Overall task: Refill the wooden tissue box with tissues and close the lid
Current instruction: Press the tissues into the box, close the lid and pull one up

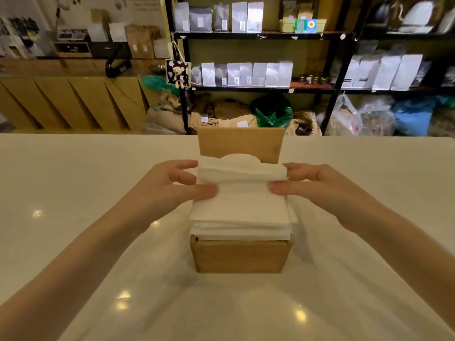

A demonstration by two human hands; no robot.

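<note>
A wooden tissue box stands in the middle of the white table, its hinged lid raised upright at the far side. A thick stack of white tissues sits in the box and rises well above its rim. The top layers are folded up toward the lid. My left hand grips the stack's left edge, thumb on top and fingers behind. My right hand grips the right edge the same way.
The white table spreads wide on both sides of the box. Beyond its far edge stand black shelves with bags and packets, sacks on the floor, and a wooden counter at the left.
</note>
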